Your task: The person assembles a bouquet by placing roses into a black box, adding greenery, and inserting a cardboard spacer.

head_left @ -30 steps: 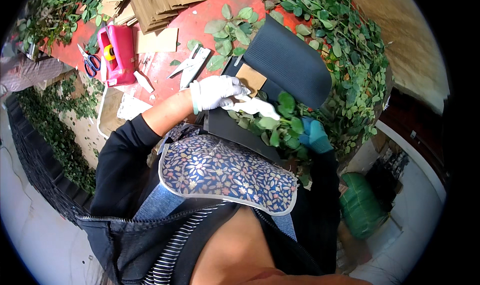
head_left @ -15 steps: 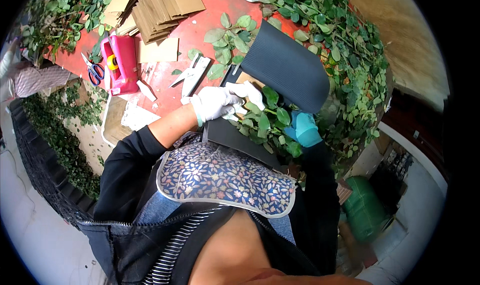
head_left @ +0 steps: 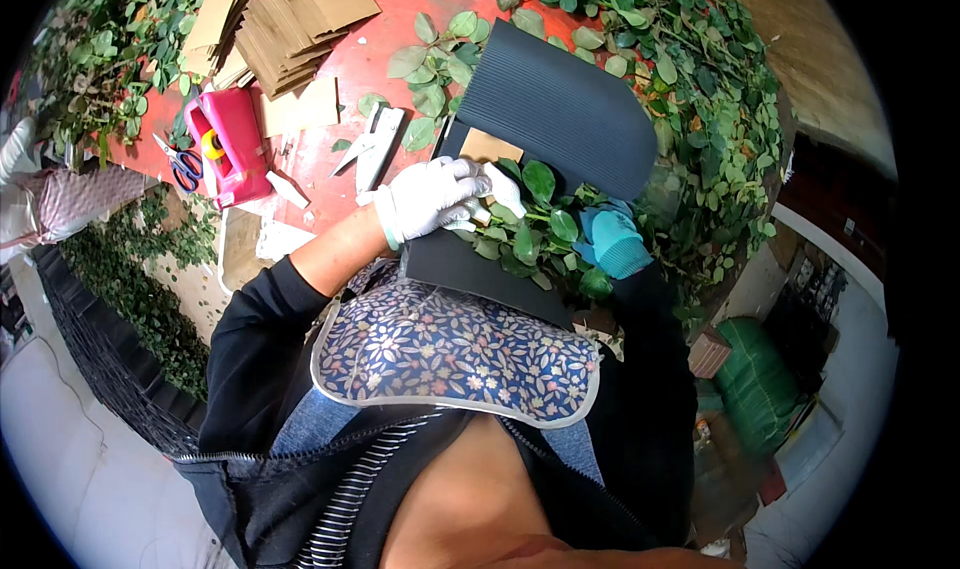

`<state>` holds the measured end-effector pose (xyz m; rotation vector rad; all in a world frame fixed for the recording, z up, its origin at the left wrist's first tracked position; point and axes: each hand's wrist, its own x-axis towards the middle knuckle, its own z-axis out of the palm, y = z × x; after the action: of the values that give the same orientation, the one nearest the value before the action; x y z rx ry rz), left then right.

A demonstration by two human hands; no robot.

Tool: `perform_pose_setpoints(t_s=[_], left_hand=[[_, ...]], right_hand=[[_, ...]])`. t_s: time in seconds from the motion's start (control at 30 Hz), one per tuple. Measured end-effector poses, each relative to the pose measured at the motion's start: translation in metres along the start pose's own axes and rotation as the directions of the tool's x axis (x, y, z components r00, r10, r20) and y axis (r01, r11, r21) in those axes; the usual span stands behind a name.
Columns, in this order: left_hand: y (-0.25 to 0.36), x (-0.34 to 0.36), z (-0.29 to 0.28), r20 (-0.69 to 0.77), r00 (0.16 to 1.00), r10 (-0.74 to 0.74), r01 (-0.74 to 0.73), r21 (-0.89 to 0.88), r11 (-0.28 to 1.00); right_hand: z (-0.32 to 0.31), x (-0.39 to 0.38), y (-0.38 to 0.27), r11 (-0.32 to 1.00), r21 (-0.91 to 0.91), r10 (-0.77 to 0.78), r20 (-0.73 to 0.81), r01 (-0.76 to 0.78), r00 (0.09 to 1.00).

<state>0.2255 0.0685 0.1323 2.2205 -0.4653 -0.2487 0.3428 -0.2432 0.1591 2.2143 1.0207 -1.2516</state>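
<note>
Inside one black ribbed holder (head_left: 565,104) lies one bunch of leafy rose stems (head_left: 530,234). Of two gloved hands, the teal right hand (head_left: 613,241), blurred a second ago and sharper now, touches leaves at the holder's right; I cannot tell whether it grips. At its left, the white left hand (head_left: 432,197) bends its fingers; grip unclear. Left of the holder: one pink tape dispenser (head_left: 240,154), one stapler (head_left: 375,149), one pair of scissors (head_left: 178,156). Within it, one cardboard piece (head_left: 491,147), more exposed than half a second ago, beside one white-sleeved bud (head_left: 506,191).
</note>
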Motion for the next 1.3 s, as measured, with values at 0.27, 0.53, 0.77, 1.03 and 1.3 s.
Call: perform_pose_setpoints(t_s=[0.27,0.53,0.77,1.03,1.3], left_hand=[[-0.006,0.003,0.007,-0.056,0.997,0.044,-0.04,0.057,0.998],[-0.006,0.001,0.007,-0.022,1.0,0.019,-0.017,0.078,0.997],[0.008,0.004,-0.004,-0.039,0.999,0.037,-0.031,0.143,0.989],[0.005,0.015,-0.007,-0.018,0.997,0.075,-0.07,0.182,0.981],[0.02,0.012,-0.015,0.083,0.994,-0.074,0.049,0.276,0.96]], right_hand=[[-0.002,-0.028,0.013,0.999,-0.015,-0.039,-0.594,0.038,0.803],[-0.004,-0.001,-0.027,1.0,0.026,0.004,-0.571,0.013,0.821],[0.007,0.027,-0.034,0.999,0.012,0.032,-0.431,-0.03,0.902],[0.029,0.033,-0.039,0.999,-0.029,-0.002,-0.639,-0.021,0.769],[-0.001,0.013,-0.039,0.999,0.043,0.011,-0.329,0.003,0.944]])
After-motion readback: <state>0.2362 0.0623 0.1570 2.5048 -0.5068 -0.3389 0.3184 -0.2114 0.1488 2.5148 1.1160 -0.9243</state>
